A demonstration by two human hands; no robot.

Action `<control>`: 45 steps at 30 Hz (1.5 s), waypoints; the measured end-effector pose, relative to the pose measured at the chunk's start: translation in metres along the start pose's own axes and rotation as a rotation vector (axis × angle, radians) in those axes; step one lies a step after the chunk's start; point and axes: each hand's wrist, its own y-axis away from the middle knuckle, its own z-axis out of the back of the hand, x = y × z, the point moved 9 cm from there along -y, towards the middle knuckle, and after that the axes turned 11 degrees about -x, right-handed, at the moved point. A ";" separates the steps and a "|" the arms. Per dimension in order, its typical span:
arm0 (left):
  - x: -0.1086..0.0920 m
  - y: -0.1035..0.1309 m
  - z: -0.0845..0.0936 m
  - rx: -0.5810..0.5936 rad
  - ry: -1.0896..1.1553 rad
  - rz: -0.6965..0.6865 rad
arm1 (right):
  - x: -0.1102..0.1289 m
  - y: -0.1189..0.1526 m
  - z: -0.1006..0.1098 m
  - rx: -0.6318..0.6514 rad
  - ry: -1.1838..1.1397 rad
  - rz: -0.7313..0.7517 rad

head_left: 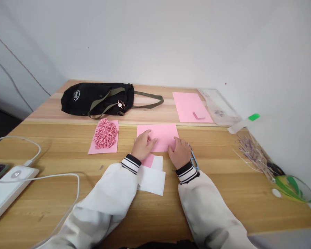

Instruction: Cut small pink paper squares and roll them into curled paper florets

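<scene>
A pink sheet of paper (163,133) lies flat on the table in front of me. My left hand (142,145) rests at its left part, thumb and fingers spread over the surface. At its lower right corner is my right hand (180,152), palm down, with thumb and forefinger apart and touching the edge. Partly under the right hand and wrist, a light-blue looped handle (194,159) shows; the rest is hidden. Below the sheet, a smaller pink piece (148,161) and white paper pieces (152,180) overlap between my forearms.
Pink bead-like stamens (105,134) sit on pink paper at left. Behind lie a black bag (98,98) and another pink sheet (189,103). A white power bank (14,183) with cable is at left; dried stems (251,152) and a green-yellow package (290,188) are at right.
</scene>
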 end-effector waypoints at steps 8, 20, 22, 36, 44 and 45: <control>0.030 0.034 0.048 -0.269 -0.095 -0.100 | 0.005 0.006 0.000 0.057 -0.027 0.051; 0.039 0.055 0.052 -0.248 -0.179 -0.096 | 0.014 -0.004 -0.005 -0.046 -0.048 0.079; 0.037 0.055 0.051 -0.226 -0.183 -0.095 | 0.016 -0.005 -0.005 -0.059 -0.045 0.079; 0.040 0.055 0.045 -0.263 -0.216 -0.204 | 0.020 -0.006 -0.002 -0.150 -0.127 0.133; 0.042 0.058 0.039 -0.202 -0.307 -0.261 | 0.009 -0.007 -0.004 -0.185 -0.377 -0.005; 0.041 0.058 0.039 -0.191 -0.309 -0.262 | 0.011 -0.007 -0.005 -0.184 -0.403 0.007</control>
